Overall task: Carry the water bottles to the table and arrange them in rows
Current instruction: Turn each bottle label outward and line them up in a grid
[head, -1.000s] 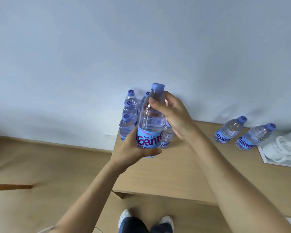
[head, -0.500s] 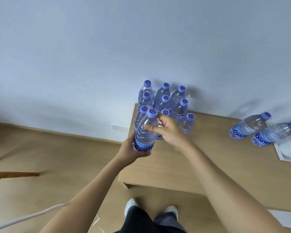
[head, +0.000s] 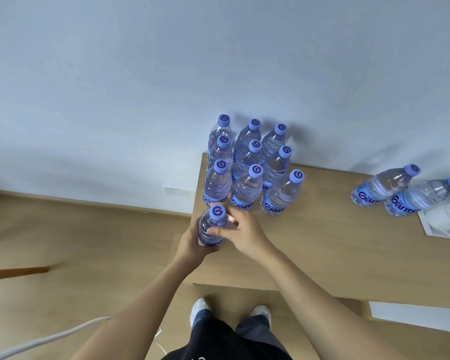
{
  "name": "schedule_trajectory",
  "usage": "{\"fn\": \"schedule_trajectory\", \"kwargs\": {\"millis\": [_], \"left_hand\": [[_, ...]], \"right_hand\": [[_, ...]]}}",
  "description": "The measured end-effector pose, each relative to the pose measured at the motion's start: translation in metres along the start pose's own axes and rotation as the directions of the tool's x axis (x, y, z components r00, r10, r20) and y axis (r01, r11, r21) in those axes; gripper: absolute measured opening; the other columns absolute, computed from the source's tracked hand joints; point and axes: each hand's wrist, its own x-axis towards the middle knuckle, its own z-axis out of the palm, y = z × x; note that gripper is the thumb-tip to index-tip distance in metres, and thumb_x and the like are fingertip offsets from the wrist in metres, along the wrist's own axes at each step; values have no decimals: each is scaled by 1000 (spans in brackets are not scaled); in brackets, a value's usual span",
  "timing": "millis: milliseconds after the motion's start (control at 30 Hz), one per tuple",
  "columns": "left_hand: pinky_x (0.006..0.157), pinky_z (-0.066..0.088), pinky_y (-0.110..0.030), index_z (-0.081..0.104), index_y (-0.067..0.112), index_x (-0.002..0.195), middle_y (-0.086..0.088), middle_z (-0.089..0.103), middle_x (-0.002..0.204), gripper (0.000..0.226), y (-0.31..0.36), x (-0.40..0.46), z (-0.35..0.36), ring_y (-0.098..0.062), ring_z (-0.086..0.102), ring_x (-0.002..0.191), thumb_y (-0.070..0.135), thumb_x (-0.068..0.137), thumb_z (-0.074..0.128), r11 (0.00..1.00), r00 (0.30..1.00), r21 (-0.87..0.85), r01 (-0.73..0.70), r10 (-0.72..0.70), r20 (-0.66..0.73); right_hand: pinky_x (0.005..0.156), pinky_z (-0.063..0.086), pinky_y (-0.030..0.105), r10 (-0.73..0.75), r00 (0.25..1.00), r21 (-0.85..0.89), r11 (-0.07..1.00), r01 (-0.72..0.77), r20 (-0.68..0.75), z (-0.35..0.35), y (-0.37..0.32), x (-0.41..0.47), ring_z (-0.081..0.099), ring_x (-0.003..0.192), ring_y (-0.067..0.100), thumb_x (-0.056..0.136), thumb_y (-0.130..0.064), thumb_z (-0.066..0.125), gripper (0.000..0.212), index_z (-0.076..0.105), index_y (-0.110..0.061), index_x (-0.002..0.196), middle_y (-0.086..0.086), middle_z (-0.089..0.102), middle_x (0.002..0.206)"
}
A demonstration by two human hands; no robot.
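Both hands clamp one bottle (head: 213,227) at the desk's (head: 322,250) near-left corner. The left hand (head: 192,242) wraps the lower body, and the right hand (head: 240,233) pinches the shoulder just under the cap, likely to keep the bottle upright as it goes down. I cannot tell whether its base touches the desk.

It sits just in front of the block (head: 250,167) of nine standing bottles: three columns running back to the wall (head: 218,61), packed close. The spot looks like the start of a fourth row, in line with the left column.

The left edge is close. The bottle stands almost at the edge, with floor (head: 76,242) below, so a nudge leftward risks a fall. To the right the desk is open. Two more bottles (head: 400,193) stand well apart at the far right, beside a white tray (head: 447,224).
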Motion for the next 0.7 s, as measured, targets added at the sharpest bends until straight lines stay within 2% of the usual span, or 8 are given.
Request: {"fn": "schedule_trajectory", "kwargs": {"millis": [100, 200, 233, 300, 400, 533, 633, 700], "left_hand": [[85, 42, -14, 55, 12, 127, -3, 51, 120, 73, -2, 6, 2, -17, 52, 110, 0, 63, 87, 996, 1000, 89, -5, 7, -22], [100, 43, -37, 53, 10, 129, -10, 43, 121, 71, 2, 13, 6, -26, 45, 117, 3, 66, 85, 989, 999, 147, 31, -24, -48], [102, 42, -40, 53, 10, 129, -11, 43, 120, 71, 3, 15, 7, -27, 43, 118, 3, 66, 85, 988, 998, 153, 36, -29, -50], [103, 41, -38, 54, 10, 129, -11, 43, 118, 69, 7, 19, 8, -26, 42, 118, 3, 67, 84, 989, 998, 144, 38, -31, -50], [102, 41, -36, 54, 9, 127, -7, 45, 115, 66, 10, 27, 9, -25, 41, 118, 3, 68, 83, 990, 998, 139, 36, -27, -63], [103, 40, -37, 54, 10, 128, -9, 49, 118, 68, 15, 36, 10, -23, 39, 120, 0, 67, 82, 994, 997, 104, 43, -36, -67], [104, 40, -40, 54, 9, 128, -10, 49, 118, 69, 14, 38, 9, -24, 39, 120, -2, 66, 83, 994, 998, 106, 37, -31, -60], [104, 40, -40, 55, 9, 127, -8, 49, 116, 68, 15, 38, 10, -24, 39, 121, -2, 66, 83, 993, 998, 112, 30, -23, -59]], "right_hand": [[98, 48, 23, -14, 1000, -20, 1000, 14, 2, 1, 3, 5, 64, 111, 8, 78, -14, 84, 48, 65, -19, 122, -6, 71, 116], [95, 46, 16, -12, 1000, -24, 1000, 12, -1, -1, 3, 11, 63, 111, 2, 77, -16, 84, 50, 64, -22, 123, -9, 70, 116], [93, 45, 14, -18, 1000, -31, 999, 18, -4, -2, 3, 14, 62, 111, 0, 77, -16, 84, 50, 64, -22, 123, -10, 69, 117], [94, 43, 13, -37, 999, -68, 997, 36, -15, -3, 3, 19, 59, 113, 0, 77, -18, 84, 52, 64, -20, 125, -11, 66, 120], [102, 41, 17, -68, 996, -135, 989, 61, -52, -5, 1, 26, 50, 119, 1, 76, -20, 85, 55, 64, -15, 127, -10, 49, 127], [104, 37, 17, -92, 993, -191, 979, 77, -72, -6, 1, 34, 46, 118, 3, 77, -22, 85, 56, 63, -14, 128, -8, 39, 122], [97, 33, 4, -105, 992, -205, 975, 88, -72, -6, 5, 36, 43, 107, -15, 77, -24, 85, 56, 63, -15, 127, -10, 38, 116], [93, 31, 0, -104, 992, -215, 973, 86, -74, -6, 8, 36, 41, 104, -22, 77, -24, 84, 56, 63, -16, 128, -10, 38, 115]]}}
